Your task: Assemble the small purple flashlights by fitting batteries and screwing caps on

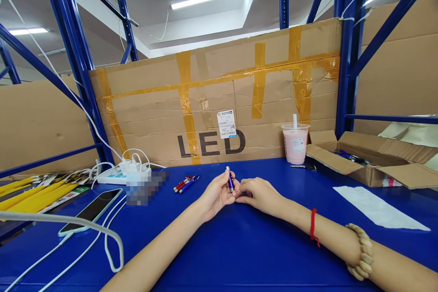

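Note:
My left hand [215,197] is closed around a short blue pen-shaped tube [230,183] with a silver end pointing up and away from me. Touching or very close to its lower end, my right hand [260,195] has its thumb and fingers pinched together. Whatever may be between those fingertips is too small or hidden to name. A small pile of red and blue pen-like pieces [186,184] lies on the blue table [212,255], to the left beyond my left hand.
At left are a phone [94,210] with white cables, a power strip [112,174] and yellow packaged items [44,194]. Toward the right stand a pink drink cup [295,143] and an open cardboard box [367,162], with white paper [379,207] in front. A cardboard wall [153,118] closes the back.

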Motion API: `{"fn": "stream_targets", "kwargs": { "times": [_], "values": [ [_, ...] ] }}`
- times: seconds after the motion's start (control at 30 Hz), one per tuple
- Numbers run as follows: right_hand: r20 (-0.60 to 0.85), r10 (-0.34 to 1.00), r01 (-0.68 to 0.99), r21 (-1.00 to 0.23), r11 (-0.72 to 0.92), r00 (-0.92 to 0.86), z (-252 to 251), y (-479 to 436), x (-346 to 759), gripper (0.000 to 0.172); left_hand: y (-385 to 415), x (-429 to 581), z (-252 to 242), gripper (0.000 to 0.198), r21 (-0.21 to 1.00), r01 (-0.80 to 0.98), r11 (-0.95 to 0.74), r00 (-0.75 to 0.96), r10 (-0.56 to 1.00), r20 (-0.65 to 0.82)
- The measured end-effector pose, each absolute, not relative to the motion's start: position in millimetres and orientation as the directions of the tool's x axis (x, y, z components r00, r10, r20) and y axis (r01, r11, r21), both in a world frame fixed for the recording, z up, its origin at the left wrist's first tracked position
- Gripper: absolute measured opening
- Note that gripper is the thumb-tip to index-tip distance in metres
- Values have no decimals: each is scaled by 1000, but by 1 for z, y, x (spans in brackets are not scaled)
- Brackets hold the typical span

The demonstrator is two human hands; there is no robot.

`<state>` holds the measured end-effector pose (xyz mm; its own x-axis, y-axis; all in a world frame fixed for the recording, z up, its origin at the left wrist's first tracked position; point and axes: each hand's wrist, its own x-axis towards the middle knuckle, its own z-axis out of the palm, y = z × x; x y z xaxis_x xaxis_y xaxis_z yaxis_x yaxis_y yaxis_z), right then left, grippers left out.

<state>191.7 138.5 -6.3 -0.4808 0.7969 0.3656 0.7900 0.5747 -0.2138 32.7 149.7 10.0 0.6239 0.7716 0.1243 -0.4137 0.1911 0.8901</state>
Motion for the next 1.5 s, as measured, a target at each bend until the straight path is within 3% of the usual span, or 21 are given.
{"fn": "stream_targets", "kwargs": {
  "times": [0.57,1.5],
  "values": [
    [379,802,795,-225,564,-462,-10,140,192,9,149,29,15,29,850,-462,254,560,827,57],
    [310,869,834,-284,472,-386,-3,136,191,8,154,31,8,29,856,-475,206,527,845,89]
  ]
}}
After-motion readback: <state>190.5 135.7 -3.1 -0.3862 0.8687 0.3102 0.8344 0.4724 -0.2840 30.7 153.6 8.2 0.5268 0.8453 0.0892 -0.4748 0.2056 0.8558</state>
